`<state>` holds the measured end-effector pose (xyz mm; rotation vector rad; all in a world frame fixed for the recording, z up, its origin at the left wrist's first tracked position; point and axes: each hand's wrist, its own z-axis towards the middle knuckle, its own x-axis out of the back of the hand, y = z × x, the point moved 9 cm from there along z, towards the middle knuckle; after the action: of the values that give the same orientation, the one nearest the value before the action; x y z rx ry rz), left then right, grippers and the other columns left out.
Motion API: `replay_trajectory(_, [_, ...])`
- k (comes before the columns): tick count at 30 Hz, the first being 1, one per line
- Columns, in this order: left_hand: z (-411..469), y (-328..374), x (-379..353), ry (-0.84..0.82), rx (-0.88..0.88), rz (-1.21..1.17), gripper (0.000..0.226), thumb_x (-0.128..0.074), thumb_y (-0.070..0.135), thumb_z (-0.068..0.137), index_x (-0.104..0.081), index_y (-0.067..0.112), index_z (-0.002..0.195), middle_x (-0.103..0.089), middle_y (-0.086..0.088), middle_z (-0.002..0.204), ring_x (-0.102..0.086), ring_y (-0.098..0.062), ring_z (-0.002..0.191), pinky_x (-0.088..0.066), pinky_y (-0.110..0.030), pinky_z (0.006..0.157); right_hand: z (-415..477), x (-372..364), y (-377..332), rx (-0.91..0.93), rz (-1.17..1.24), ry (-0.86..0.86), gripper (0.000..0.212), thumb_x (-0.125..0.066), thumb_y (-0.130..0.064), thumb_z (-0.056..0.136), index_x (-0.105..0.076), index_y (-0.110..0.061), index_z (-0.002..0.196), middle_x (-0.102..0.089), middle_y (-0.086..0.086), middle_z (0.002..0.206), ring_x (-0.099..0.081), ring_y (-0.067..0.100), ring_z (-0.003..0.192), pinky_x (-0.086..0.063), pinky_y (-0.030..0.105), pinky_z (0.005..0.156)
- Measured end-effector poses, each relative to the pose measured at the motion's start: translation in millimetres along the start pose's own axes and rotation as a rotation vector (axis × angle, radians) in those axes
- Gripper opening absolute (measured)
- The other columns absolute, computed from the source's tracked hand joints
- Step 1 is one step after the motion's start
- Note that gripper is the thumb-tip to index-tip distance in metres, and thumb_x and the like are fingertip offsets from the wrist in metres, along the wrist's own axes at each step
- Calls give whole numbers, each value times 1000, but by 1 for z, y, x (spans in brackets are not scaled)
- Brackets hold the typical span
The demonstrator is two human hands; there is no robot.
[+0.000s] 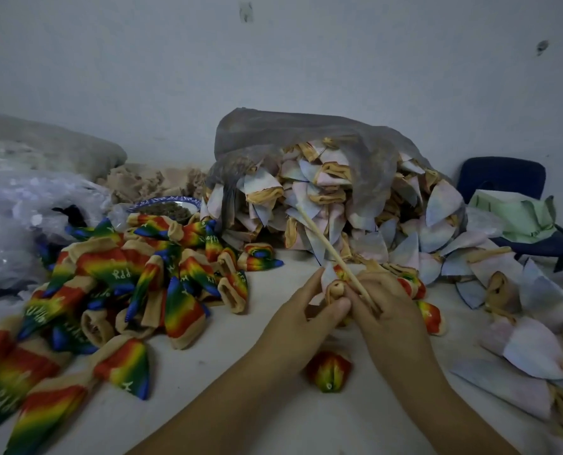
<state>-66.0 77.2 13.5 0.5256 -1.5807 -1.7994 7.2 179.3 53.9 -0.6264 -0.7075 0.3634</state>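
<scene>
Both my hands meet over the white table, just right of centre. My left hand [309, 307] pinches a small fabric piece [334, 285], pale on the outside with a tan opening and some rainbow print showing. My right hand [388, 300] grips a thin wooden stick [326, 244] that slants up and to the left from the piece. The stick's lower end lies along my right fingers, next to the piece's opening. Whether its tip is inside the piece I cannot tell.
A heap of rainbow-printed pieces [135, 287] covers the table's left. A grey plastic bag [306, 142] spills pale inside-out pieces [339, 205] at the back and right. One stuffed rainbow piece [329, 371] lies below my hands. A patterned bowl [168, 208], clear plastic [17, 211] and a blue chair [503, 178] stand around.
</scene>
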Motion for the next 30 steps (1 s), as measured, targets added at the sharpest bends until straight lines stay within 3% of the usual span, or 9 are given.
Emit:
replay_trajectory(3, [-1,5,10,134,-52,53,27,-66,49,88,-58,74,95,-63,28,112,-63,5,102,-53,-20,83,0,6,-2,21,-73,39,13,-61,-26,90,-72,-23,93,-48,-22,91,-49,-12,91,-40,5,69])
replay_trajectory(7, [-2,4,15,248,-28,-24,28,-65,28,94,-74,52,82,-72,24,96,-65,6,88,-50,-14,75,-1,3,-5,33,-84,34,15,-57,-26,93,-70,-20,90,-53,-13,88,-52,-1,86,-43,17,66])
replay_trajectory(11, [-3,-5,16,269,92,-278,18,-67,23,92,-80,35,87,-77,10,91,-70,0,85,-50,-12,65,-1,-1,-6,14,-77,22,19,-49,-29,96,-63,-21,88,-54,-6,87,-49,5,80,-42,24,67])
replay_trajectory(14, [-5,-6,12,272,138,-359,12,-69,22,89,-80,27,88,-70,16,65,-61,6,56,-44,-8,49,-2,-4,-2,-44,-20,22,25,-39,-39,95,-58,-24,87,-54,-4,83,-51,9,79,-42,27,66])
replay_trajectory(16, [-7,-8,7,252,188,-475,11,-70,23,87,-79,19,93,-58,14,53,-51,1,43,-38,-11,41,-2,-5,-1,-94,39,23,24,-34,-46,91,-48,-32,78,-50,-8,74,-48,6,70,-39,25,61])
replay_trajectory(21, [-7,-4,-16,21,328,-893,20,-64,25,81,-78,15,72,-49,5,55,-29,-5,37,-21,-14,33,1,-3,4,-175,138,52,31,-33,-52,87,-47,-29,72,-48,-6,63,-47,0,60,-37,14,54])
replay_trajectory(24, [-8,1,-25,-83,370,-1039,24,-59,29,87,-72,8,88,-44,2,55,-26,-4,35,-18,-14,34,1,-7,3,-227,216,27,29,-35,-53,85,-51,-31,73,-56,-9,60,-51,-8,61,-37,7,54])
replay_trajectory(27, [-8,-4,-21,-54,366,-981,30,-58,33,92,-62,6,106,-50,-1,62,-34,-5,43,-29,-15,38,-4,-15,13,-330,366,-27,34,-39,-58,79,-57,-30,81,-56,-21,55,-51,-8,52,-38,10,49])
replay_trajectory(30, [-7,-4,-11,23,246,-715,36,-71,32,81,-64,16,113,-60,-2,74,-46,-8,55,-40,-20,51,-7,-13,25,-396,437,-23,37,-42,-61,78,-60,-30,85,-58,-22,54,-51,-9,49,-37,10,44])
